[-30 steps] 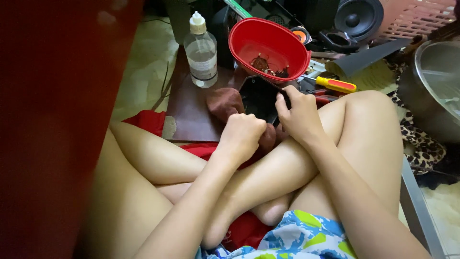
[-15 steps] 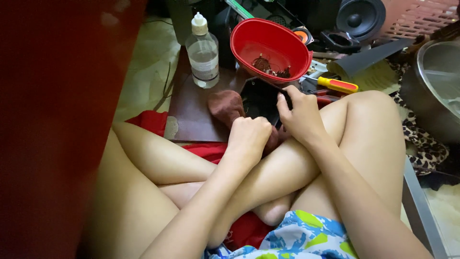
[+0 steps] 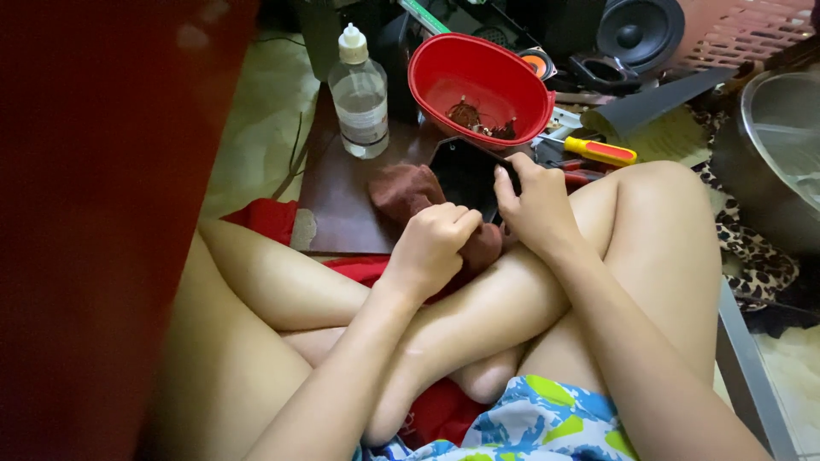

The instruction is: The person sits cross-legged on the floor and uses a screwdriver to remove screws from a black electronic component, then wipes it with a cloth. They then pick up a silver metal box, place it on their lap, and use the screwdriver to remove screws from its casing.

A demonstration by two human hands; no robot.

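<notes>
1. Black flat angular plastic part (image 3: 465, 175), held upright over the crossed legs, just near of the red oval plastic bowl (image 3: 481, 85).
2. Right hand (image 3: 534, 209) clasped round the part's right edge, fingers (image 3: 511, 171) curled over its top; grasping it firmly.
3. Left hand (image 3: 431, 248) clenched into a fist on a brown crumpled cloth (image 3: 410, 192), pressed against the lower left face of the part; wiping, by the look of it.
4. Rested partly on the dark brown wooden board (image 3: 342, 201), with the cloth spilling to the left.
5. Stood at the far left end of the board: a clear plastic squeeze bottle with a white nozzle (image 3: 359, 98), about two-thirds full.
6. Lay in the bowl: a small heap of dark reddish-brown bits (image 3: 478, 119); kind could not be told.
7. Lay to the right, just beyond the knee: a screwdriver with a yellow and red handle (image 3: 602, 152); farther off, a black round loudspeaker (image 3: 639, 34).
8. Judged midway through cleaning: cloth on the part, part not yet put down, tools untouched; how clean the face was could not be told.
</notes>
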